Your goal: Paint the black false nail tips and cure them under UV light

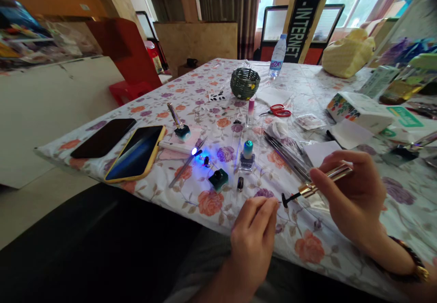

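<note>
My right hand, with a bracelet at the wrist, holds a nail polish brush by its gold cap. Its dark bristle end meets a small black nail tip just right of my left fingers. My left hand is pinched; whatever its fingertips grip is too small to make out. Beyond it stands an open dark polish bottle, with a small dark nail-like piece beside it. A white pen-shaped lamp casts blue light on another small black piece.
Two phones lie at left. A capped polish bottle, tweezers, red-handled scissors and a woven basket stand or lie farther back. A tissue box and water bottle are on the flowered tablecloth.
</note>
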The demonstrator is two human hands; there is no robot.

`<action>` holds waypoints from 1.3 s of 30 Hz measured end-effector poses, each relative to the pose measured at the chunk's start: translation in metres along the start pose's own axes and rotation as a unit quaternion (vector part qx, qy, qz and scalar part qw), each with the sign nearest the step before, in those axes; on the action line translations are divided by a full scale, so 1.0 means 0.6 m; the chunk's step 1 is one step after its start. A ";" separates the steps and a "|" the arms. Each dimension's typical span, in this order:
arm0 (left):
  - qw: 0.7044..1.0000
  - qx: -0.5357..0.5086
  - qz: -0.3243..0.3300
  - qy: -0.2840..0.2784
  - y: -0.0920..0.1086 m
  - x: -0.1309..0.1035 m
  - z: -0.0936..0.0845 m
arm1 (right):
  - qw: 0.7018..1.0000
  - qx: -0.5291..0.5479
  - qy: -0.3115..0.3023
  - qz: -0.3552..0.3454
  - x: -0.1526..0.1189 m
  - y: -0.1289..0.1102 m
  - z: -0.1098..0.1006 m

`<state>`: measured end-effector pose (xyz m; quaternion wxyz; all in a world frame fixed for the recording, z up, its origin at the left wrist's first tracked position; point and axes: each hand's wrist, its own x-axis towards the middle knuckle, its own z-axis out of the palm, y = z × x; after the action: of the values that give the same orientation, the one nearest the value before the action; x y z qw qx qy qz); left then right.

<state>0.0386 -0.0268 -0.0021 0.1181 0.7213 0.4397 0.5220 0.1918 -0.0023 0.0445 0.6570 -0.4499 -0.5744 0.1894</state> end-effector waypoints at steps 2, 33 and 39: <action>1.000 0.000 0.003 0.001 0.000 -0.001 0.000 | 1.000 0.005 0.022 0.006 0.001 0.000 0.000; 0.999 -0.023 -0.034 0.009 0.004 0.005 -0.003 | 0.997 0.005 0.024 0.075 0.004 -0.003 0.006; 0.998 -0.046 -0.047 0.001 0.007 0.007 -0.006 | 0.995 0.014 0.018 0.102 0.006 -0.005 0.006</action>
<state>0.0380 -0.0272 0.0051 0.1749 0.6932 0.4485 0.5364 0.1887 0.0003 0.0486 0.6511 -0.4999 -0.5109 0.2552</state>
